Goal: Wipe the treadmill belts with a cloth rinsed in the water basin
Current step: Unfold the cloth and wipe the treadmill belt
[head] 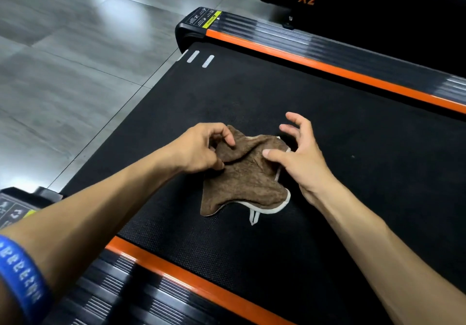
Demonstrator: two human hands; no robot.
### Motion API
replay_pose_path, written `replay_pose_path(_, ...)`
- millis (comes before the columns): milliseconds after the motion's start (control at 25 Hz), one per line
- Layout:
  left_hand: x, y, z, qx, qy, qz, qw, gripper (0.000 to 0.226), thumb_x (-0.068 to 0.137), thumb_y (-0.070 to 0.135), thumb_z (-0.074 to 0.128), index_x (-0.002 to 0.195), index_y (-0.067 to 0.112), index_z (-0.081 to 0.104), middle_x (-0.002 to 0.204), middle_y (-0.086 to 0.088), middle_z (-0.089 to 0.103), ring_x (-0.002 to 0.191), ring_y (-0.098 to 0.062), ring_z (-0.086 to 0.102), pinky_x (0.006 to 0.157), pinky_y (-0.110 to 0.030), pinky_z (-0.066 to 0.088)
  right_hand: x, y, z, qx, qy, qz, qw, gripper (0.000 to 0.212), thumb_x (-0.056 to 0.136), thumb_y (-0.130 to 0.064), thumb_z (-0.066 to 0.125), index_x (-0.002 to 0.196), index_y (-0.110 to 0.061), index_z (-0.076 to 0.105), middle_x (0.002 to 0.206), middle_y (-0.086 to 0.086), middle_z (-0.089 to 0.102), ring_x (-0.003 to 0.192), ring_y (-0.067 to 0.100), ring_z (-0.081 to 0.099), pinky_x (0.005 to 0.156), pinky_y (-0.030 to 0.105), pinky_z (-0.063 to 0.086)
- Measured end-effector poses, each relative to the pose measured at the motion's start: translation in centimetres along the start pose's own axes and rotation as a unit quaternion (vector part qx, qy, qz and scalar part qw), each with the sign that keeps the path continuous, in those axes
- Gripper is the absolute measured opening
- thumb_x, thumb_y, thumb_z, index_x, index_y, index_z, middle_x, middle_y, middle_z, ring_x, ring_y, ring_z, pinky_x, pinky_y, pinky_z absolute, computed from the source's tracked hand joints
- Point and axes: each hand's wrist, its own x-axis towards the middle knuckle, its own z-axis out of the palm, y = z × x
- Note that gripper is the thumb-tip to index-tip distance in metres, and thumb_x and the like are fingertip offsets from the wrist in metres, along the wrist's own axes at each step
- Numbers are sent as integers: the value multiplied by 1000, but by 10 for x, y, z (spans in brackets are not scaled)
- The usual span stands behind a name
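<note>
Evidently we pinch the cloth (243,173) at its ten o'clock corner with our left hand (201,148), while our right hand (300,158), fingers spread and gripping nothing, presses its two o'clock edge to flatten it on the belt (353,148).

The brown cloth (245,178) is lying crumpled in the middle of the black treadmill belt (277,92), and bare belt is lying open on every side of the cloth. The left hand (201,148) is crowding the cloth's left edge, pinching a fold; the right hand (300,158) is crowding its right edge with fingers spread. Beyond the cloth an orange side rail (327,67) is bordering the belt, and another orange rail (191,281) is bordering the near side.
</note>
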Motion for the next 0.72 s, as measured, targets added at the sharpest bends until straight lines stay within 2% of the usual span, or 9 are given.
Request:
replay_pose_path(80, 2, -2, 2, 21, 15, -14, 1000, 39, 74, -4, 76, 100, 23, 67, 80, 6, 64, 62, -9, 55, 59, -20, 46, -5, -1, -1, -110, -9, -21, 994, 83, 75, -13, 80, 135, -49, 34, 140, -16, 41, 121, 7, 45, 94, 33, 47)
replay_pose_path(120, 3, -3, 2, 32, 18, -12, 999, 39, 74, 0, 78, 102, 25, 67, 85, 6, 66, 66, -8, 58, 62, -21, 47, -7, 0, -1, -144, -12, -24, 989, 83, 76, -13, 79, 135, -49, 34, 139, -16, 40, 117, 7, 48, 91, 31, 47)
replay_pose_path(200, 4, -10, 1, 91, 9, 4, 996, 41, 72, 7, 80, 102, 31, 65, 89, 10, 67, 79, -10, 64, 72, -26, 52, -12, 2, 0, -144, -14, -38, 989, 80, 75, -7, 76, 132, -49, 38, 134, -17, 45, 100, 10, 57, 82, 30, 50)
replay_pose_path(280, 3, -12, 2, 118, 17, 10, 993, 38, 74, 8, 77, 98, 35, 65, 88, 9, 67, 80, -11, 64, 73, -29, 53, -17, 1, 2, -89, -8, -67, 994, 75, 77, 3, 69, 129, -45, 45, 130, -17, 50, 79, 8, 58, 71, 30, 54)
replay_pose_path(360, 2, -9, 2, 44, 32, -2, 999, 35, 76, 3, 74, 96, 31, 68, 88, 7, 67, 72, -7, 62, 66, -25, 51, -17, -1, 2, -20, 9, -66, 998, 71, 78, 6, 68, 128, -40, 49, 126, -17, 53, 71, 7, 58, 66, 28, 55)
replay_pose_path(440, 2, -2, 2, -56, 54, -34, 996, 27, 78, 4, 76, 98, 23, 71, 85, 6, 67, 71, -5, 61, 67, -18, 51, -13, 1, 2, 32, 36, -8, 999, 64, 78, -3, 75, 125, -39, 51, 124, -13, 56, 88, 7, 63, 74, 27, 56)
replay_pose_path(520, 4, 3, 4, -155, 86, -67, 982, 20, 78, 8, 79, 96, 16, 72, 81, 4, 68, 71, -5, 62, 67, -15, 50, -7, 3, 5, 97, 79, 78, 989, 62, 75, -4, 78, 121, -36, 51, 123, -3, 58, 104, 16, 65, 82, 39, 59)
replay_pose_path(600, 8, 6, 9, -217, 124, -114, 962, 21, 76, 7, 79, 91, 17, 69, 84, 1, 69, 71, -8, 62, 62, -21, 48, -3, 1, 5, 164, 100, 155, 969, 61, 75, 2, 76, 120, -29, 50, 118, 6, 61, 96, 24, 70, 75, 44, 62)
replay_pose_path(720, 15, 5, 14, -264, 124, -218, 931, 29, 68, 4, 77, 95, 12, 67, 84, -4, 65, 66, -14, 57, 53, -23, 44, -5, -6, 3, 144, 41, 208, 967, 45, 79, 5, 72, 117, -15, 59, 103, 9, 69, 85, 22, 72, 66, 38, 61)
